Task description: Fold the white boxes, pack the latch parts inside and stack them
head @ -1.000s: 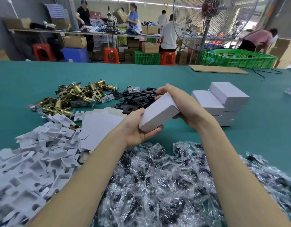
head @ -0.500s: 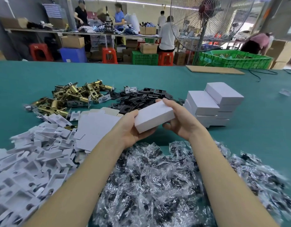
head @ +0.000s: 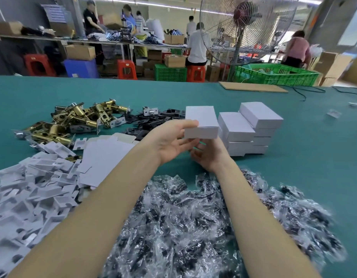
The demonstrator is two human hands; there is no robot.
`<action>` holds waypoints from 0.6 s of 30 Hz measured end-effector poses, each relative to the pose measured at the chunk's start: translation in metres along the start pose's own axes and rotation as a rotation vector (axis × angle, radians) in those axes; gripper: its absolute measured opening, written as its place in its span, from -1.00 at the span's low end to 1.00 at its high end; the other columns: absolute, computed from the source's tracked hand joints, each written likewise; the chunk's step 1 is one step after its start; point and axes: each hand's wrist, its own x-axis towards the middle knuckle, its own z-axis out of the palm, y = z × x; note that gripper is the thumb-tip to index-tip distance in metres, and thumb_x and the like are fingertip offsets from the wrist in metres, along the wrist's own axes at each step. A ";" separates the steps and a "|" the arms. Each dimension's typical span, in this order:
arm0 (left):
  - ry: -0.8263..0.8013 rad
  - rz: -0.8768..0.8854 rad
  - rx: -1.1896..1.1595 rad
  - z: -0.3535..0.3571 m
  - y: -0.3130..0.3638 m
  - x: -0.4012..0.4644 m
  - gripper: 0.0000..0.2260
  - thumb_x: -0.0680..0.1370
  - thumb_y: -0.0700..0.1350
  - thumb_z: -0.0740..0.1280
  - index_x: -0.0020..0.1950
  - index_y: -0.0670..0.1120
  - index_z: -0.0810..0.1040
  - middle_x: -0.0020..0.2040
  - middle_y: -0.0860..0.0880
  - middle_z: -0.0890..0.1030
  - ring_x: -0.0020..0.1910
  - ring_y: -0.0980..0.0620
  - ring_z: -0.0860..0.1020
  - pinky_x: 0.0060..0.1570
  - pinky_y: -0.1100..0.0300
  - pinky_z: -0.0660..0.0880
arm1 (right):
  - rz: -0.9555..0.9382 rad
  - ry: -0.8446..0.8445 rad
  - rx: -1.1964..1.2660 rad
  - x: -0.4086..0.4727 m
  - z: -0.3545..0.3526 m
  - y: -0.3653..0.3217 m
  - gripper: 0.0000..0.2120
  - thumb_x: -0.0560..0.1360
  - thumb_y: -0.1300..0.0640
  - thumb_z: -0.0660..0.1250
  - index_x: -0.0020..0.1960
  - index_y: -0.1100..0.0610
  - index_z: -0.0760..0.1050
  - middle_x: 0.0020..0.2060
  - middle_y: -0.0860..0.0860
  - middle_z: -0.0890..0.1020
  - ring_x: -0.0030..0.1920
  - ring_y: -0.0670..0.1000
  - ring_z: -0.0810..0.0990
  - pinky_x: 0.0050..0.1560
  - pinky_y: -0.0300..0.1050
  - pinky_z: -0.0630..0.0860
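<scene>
White box (head: 200, 122), closed, held above the desk (head: 294, 177) — left hand (head: 169, 141) grip: thumb on its near left edge, fingers underneath; right hand (head: 208, 155) supports it from below, fingers hidden. Just right: stacked white boxes (head: 247, 129). Brass latches (head: 73, 121) far left — bagged parts (head: 193, 227) nearest.

Both hands raised; left hand (head: 169, 141) palm-up, right hand (head: 208, 155) beneath, fingers curled.
</scene>
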 end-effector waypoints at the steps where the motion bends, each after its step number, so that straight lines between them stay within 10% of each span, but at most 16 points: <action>1: -0.001 0.009 0.011 0.010 0.004 0.005 -0.93 0.61 -0.24 0.37 0.08 -0.20 0.55 -0.03 -0.17 0.65 -0.19 0.00 0.62 -0.21 0.27 0.63 | -0.010 0.019 -0.036 0.000 0.003 0.000 -0.69 0.69 -0.08 0.15 0.01 0.10 0.54 -0.23 0.06 0.63 -0.41 -0.01 0.60 -0.44 -0.25 0.49; 11: 0.102 0.087 0.265 0.105 -0.004 0.072 -0.49 0.56 -0.24 0.42 0.43 -0.31 0.27 0.33 -0.25 0.48 0.14 -0.20 0.64 0.07 0.00 0.66 | -0.171 0.081 -0.194 0.005 0.001 0.007 -0.75 0.72 0.18 0.06 -0.07 0.04 0.42 -0.37 -0.10 0.60 -0.29 -0.05 0.52 -0.38 -0.24 0.50; 18: 0.186 0.295 1.030 0.101 -0.006 0.077 -0.39 0.49 -0.01 0.52 0.39 -0.26 0.35 0.26 -0.18 0.53 0.24 -0.12 0.54 -0.07 0.12 0.48 | -0.177 0.046 -0.416 0.004 0.003 0.008 -0.76 0.71 0.22 0.11 -0.12 0.08 0.38 -0.31 0.00 0.47 -0.32 -0.04 0.44 -0.45 -0.29 0.43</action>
